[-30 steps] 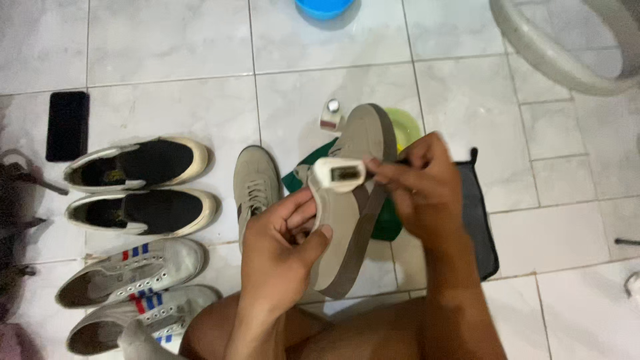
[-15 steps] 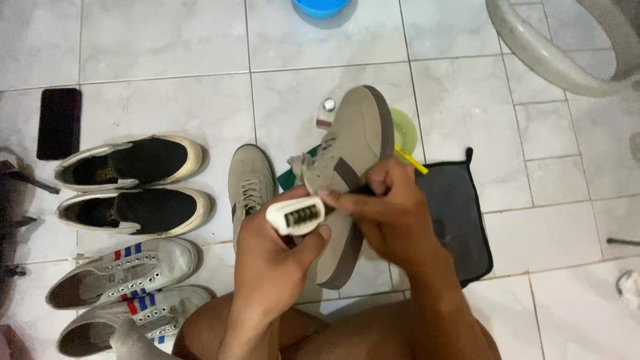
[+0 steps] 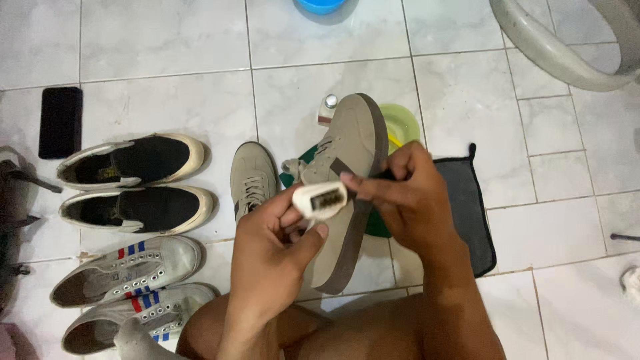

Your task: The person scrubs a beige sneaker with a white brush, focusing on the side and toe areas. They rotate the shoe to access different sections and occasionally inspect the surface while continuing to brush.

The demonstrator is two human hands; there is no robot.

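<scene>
At frame centre, the left hand (image 3: 270,250) pinches a white brush (image 3: 321,199) (bristles up), while right hand (image 3: 407,193) fingers grip the tan shoe (image 3: 347,193), steadying it.

Hands hide the beige sneaker's (image 3: 353,167) middle; blue basin (image 3: 320,5) cropped.

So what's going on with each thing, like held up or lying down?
Left hand: gripping white brush.
Right hand: pinching brush end.
Tan shoe: tilted, raised.
Second tan shoe: flat on floor.
Black slip-ons: side by side.
Phone: screen dark.
</scene>
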